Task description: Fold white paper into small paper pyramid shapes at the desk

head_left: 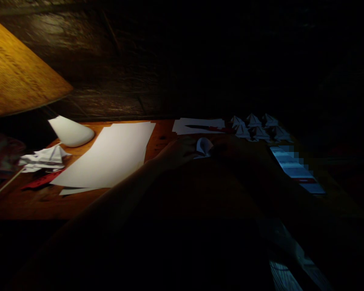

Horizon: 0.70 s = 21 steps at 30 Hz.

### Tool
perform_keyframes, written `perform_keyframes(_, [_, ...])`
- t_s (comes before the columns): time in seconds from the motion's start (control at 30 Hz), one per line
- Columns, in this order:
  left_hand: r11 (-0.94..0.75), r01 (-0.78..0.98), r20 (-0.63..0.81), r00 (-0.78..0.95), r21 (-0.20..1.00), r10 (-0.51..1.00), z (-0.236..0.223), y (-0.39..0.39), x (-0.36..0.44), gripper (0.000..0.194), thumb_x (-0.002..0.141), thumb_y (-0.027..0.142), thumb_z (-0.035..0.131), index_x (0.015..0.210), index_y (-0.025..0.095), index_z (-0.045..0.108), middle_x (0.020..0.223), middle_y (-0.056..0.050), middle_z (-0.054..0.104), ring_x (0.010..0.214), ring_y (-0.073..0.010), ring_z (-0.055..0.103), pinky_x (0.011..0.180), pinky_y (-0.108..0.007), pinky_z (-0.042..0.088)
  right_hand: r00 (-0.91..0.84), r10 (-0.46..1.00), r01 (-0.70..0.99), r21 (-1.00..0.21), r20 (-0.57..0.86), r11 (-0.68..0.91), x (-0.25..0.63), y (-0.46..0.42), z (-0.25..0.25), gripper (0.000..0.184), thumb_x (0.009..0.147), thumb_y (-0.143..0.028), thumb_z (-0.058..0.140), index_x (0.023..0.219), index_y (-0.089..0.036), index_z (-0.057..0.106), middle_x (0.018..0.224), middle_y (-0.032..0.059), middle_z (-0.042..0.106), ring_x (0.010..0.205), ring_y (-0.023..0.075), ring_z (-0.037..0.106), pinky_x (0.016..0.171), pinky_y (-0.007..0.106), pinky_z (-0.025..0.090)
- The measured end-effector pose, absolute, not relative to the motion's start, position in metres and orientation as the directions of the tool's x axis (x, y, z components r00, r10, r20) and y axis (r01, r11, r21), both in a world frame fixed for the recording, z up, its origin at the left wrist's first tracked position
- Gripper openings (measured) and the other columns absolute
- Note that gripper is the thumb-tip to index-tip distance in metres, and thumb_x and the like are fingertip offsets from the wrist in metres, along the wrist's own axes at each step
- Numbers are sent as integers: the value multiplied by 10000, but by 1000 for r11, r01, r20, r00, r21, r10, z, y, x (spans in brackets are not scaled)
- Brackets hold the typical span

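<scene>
A small piece of white paper [204, 146] stands curled up at the middle of the table, between my two hands. My left hand [182, 150] is closed at its left edge, with the fingertips at the paper. On the other side, my right hand [227, 146] pinches the paper's right edge, though deep shadow hides most of its fingers. Just beyond lies a stack of white paper [180, 126] with a dark-bladed knife [200, 128] on top. Beside it, to the right, several folded paper shapes [253, 120] stand in two rows.
Large white sheets [109, 153] lie on the wooden table [159, 139] at left, partly over a red object [42, 180]. A crumpled folded paper [45, 158] and a lamp with a white base [74, 132] stand farther left. A lit phone screen [294, 167] lies at right.
</scene>
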<state>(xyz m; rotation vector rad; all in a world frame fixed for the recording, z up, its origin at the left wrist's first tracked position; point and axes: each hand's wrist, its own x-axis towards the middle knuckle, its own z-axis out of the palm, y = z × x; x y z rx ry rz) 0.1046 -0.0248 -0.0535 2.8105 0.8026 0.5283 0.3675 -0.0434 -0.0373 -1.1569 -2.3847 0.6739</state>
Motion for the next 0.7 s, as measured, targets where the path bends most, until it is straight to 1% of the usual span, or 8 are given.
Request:
perform_keyframes(0.13, [-853, 454, 297, 803, 257, 517, -56, -22, 102, 200, 1014, 325, 598, 1013, 234, 776, 1033, -71, 690, 1058, -225, 620, 939, -383, 499, -529, 842, 650, -588, 103, 481, 367, -47, -35, 240, 830, -79, 634, 835, -228, 822, 870, 28, 784, 830, 206, 700, 813, 346, 527])
perform_keyframes(0.2, [-860, 441, 304, 807, 258, 506, -57, -21, 101, 199, 1016, 324, 602, 1029, 235, 780, 1081, -77, 696, 1088, -228, 620, 960, -392, 500, -509, 857, 666, -596, 77, 449, 369, -45, -37, 246, 840, -91, 629, 825, -236, 827, 817, 26, 778, 811, 213, 699, 796, 353, 530])
perform_keyframes(0.33, [-876, 413, 317, 820, 250, 477, -58, -19, 99, 204, 1012, 319, 617, 1103, 229, 776, 1176, -96, 697, 1144, -247, 622, 998, -424, 500, -572, 820, 638, -618, 21, 460, 376, -37, -43, 335, 784, -50, 613, 927, -250, 841, 947, 23, 805, 796, 189, 708, 803, 340, 552])
perform_keyframes(0.4, [-879, 405, 314, 825, 251, 470, -59, -17, 99, 212, 1013, 313, 616, 1135, 232, 770, 1194, -97, 700, 1156, -251, 625, 1006, -434, 502, -595, 802, 612, -621, 45, 489, 378, -34, -44, 377, 756, -35, 617, 963, -256, 841, 1004, 24, 808, 858, 193, 718, 867, 345, 555])
perform_keyframes(0.5, [-881, 388, 312, 830, 272, 462, -60, -15, 99, 218, 1018, 309, 607, 1155, 244, 765, 1213, -93, 703, 1180, -251, 624, 1025, -450, 499, -624, 776, 568, -627, 94, 533, 378, -32, -43, 427, 729, -9, 618, 994, -263, 838, 1075, 26, 802, 982, 218, 720, 976, 382, 536])
perform_keyframes(0.57, [-883, 378, 315, 832, 280, 456, -61, -14, 98, 220, 1017, 307, 608, 1163, 251, 763, 1233, -91, 702, 1201, -255, 619, 1043, -467, 491, -652, 750, 535, -633, 110, 559, 375, -33, -41, 450, 720, 11, 605, 1001, -257, 833, 1130, 29, 790, 1039, 226, 714, 1015, 396, 521])
perform_keyframes(0.63, [-883, 375, 311, 835, 283, 454, -61, -13, 98, 227, 1013, 299, 613, 1189, 271, 755, 1265, -82, 697, 1226, -256, 613, 1061, -480, 484, -646, 755, 541, -631, 112, 557, 373, -34, -41, 447, 723, 19, 593, 992, -250, 828, 1151, 31, 783, 1040, 225, 715, 1002, 390, 527])
perform_keyframes(0.7, [-877, 381, 301, 834, 293, 463, -61, -14, 98, 247, 1009, 287, 619, 1223, 285, 742, 1293, -76, 691, 1244, -252, 609, 1070, -479, 482, -610, 785, 577, -619, 107, 533, 372, -35, -41, 419, 729, 12, 594, 971, -241, 825, 1123, 36, 786, 1002, 226, 721, 952, 377, 543])
